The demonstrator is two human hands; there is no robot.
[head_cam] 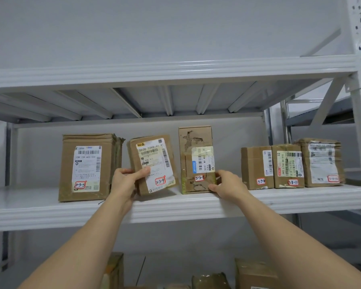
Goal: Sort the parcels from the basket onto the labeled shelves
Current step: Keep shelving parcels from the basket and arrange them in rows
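Head view only. Left hand (126, 180) wrapped round the lower left edge of the parcel marked 3-3-9 (152, 164), thumb laid across the front of its white label, fingers hidden behind the cardboard; parcel tilted, top leaning away to the left, bottom corner close to or resting on the shelf (279, 198), contact not clear. Right hand (225, 185) pinching the lower right corner of the parcel marked 3-3-8 (196, 160), thumb on the front face, fingertips curled under near the shelf edge; that parcel upright, long axis vertical, standing just right of the tilted one and all but touching it. Further left of the left hand, a broad parcel marked 3-3-5 (88, 166), upright, a narrow gap between it and the held one. Right of the right hand, well apart across an open stretch of shelf, a packed row: parcels marked 3-3-10 (256, 167) and 3-3-11 (288, 166), plus a third parcel (321, 162) whose number reads too blurred to tell. Judging by the numbers, 3-3-9 sitting on the wrong side of 3-3-8: proper slot probably the open stretch right of the right hand, between 3-3-8 and 3-3-10. Likely call, then: either carrying 3-3-9 over or around the upright parcel, or sliding 3-3-8 leftward under the right hand to trade places. Basket not in sight; more parcels dimly visible on a lower shelf beneath both forearms.
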